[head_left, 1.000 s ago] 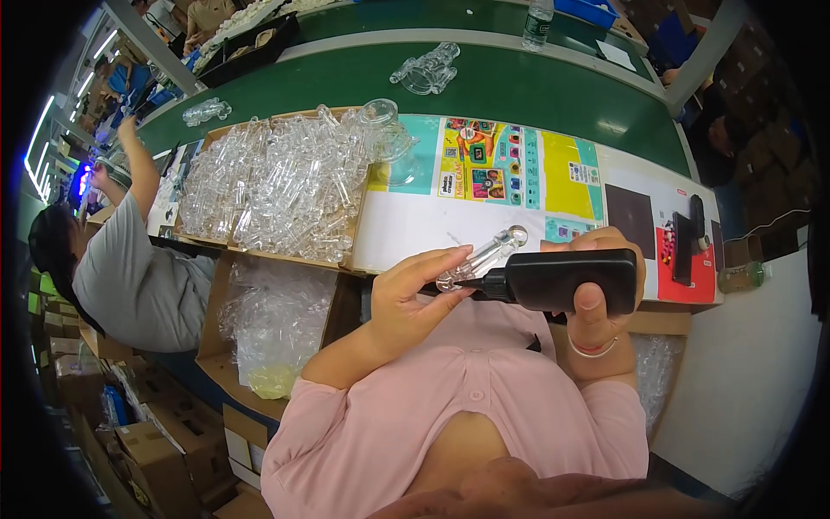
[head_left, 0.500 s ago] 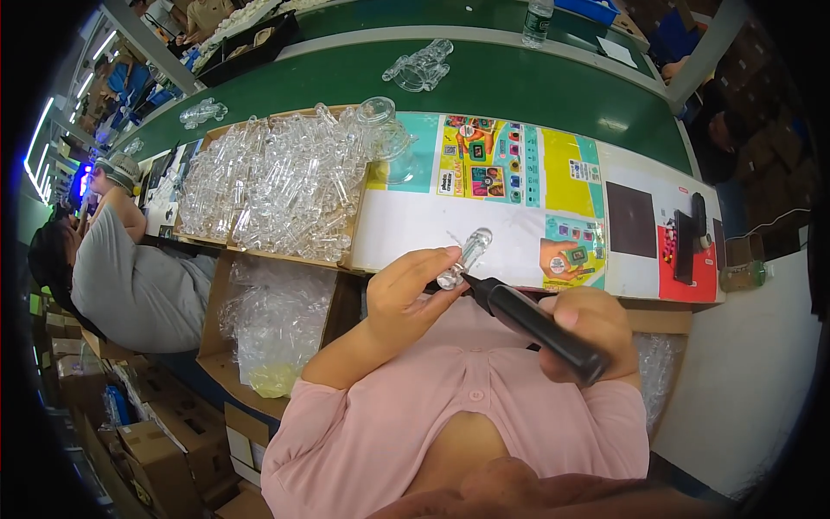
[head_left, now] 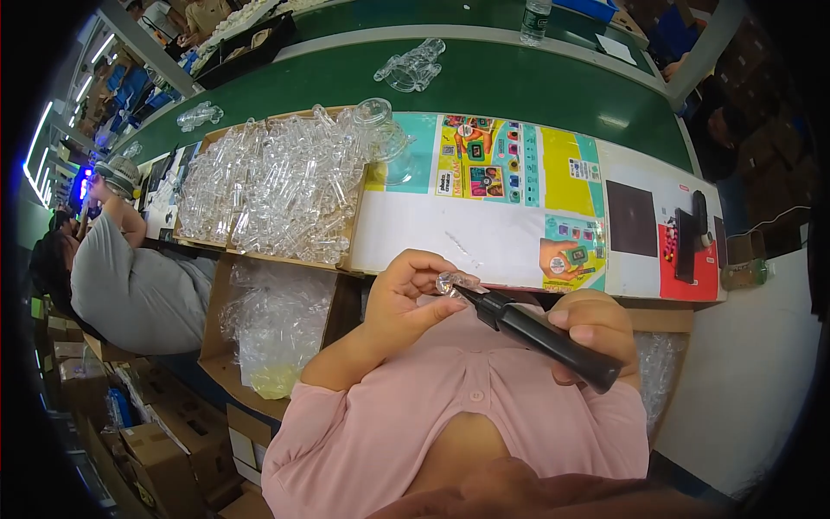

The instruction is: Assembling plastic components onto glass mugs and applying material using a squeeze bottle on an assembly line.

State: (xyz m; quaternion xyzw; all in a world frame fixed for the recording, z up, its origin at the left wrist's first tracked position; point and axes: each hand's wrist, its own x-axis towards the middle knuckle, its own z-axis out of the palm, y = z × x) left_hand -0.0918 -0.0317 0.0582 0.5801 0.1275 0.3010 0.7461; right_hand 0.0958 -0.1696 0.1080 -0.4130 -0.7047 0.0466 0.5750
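Note:
My left hand [head_left: 408, 294] pinches a small clear plastic part [head_left: 447, 285] between thumb and fingers, just in front of the board's near edge. My right hand [head_left: 594, 333] is wrapped round a thick black handheld tool [head_left: 549, 337] with a tapered nose. The tool's thin tip meets the clear part or lies right at it; the exact contact is too small to make out. Beyond my left hand, faint clear slivers [head_left: 464, 247] lie on the white printed board [head_left: 402, 229]. A cardboard tray [head_left: 353, 253] heaped with clear plastic parts [head_left: 290, 186] stands to the left.
Clear round pieces [head_left: 393, 160] sit at the tray's right corner. Beyond runs a green work surface [head_left: 536, 86] with a clear moulded piece [head_left: 410, 66] and a bottle [head_left: 535, 22]. Below the tray is a box of plastic bags [head_left: 281, 324]. A co-worker [head_left: 143, 272] sits at left.
My left hand has turned and lowered the clear part toward me, uncovering more of the slivers on the board. The black tool has shifted slightly down and right with my right hand.

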